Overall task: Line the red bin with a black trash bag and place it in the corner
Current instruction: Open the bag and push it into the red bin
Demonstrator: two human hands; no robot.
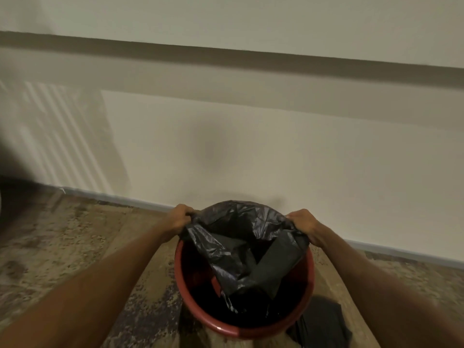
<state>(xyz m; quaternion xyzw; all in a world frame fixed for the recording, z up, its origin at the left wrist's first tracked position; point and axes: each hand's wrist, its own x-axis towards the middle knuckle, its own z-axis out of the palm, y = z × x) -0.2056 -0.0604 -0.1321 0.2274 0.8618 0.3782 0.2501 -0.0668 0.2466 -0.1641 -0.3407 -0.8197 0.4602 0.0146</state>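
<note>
Head view, one moment, floor-level work against a pale wall

Item 1: red bin (244,329). Round, upright on the patterned floor (75,242), close to the wall (251,146) and its skirting. Not visibly in a corner; no corner shows here, so placement is judged not yet done

Item 2: black trash bag (241,249). Mouth spread open above the far rim of the red bin, body hanging down inside it. Only the far side reaches rim height; the near rim is bare red, so the lining is judged partly done. Bag creased and slack, likely to slip back in if let go before its edge is folded over the rim

Item 3: left hand (182,217). Grip closed, pinching the bag's edge at the far-left of the rim. Held wide of the bin, seemingly to stretch the mouth open

Item 4: right hand (305,226). Grip closed on the bag's edge at the far-right, knuckles up. Set opposite the left hand, so the two pull the opening taut across the bin

Item 5: dark cloth or folded plastic (324,325). Lying flat on the floor just beside the bin's right side, touching or nearly so; cannot tell what it is

Next step, as judged: draw the edge over the near rim, then carry the bin to the corner
</note>
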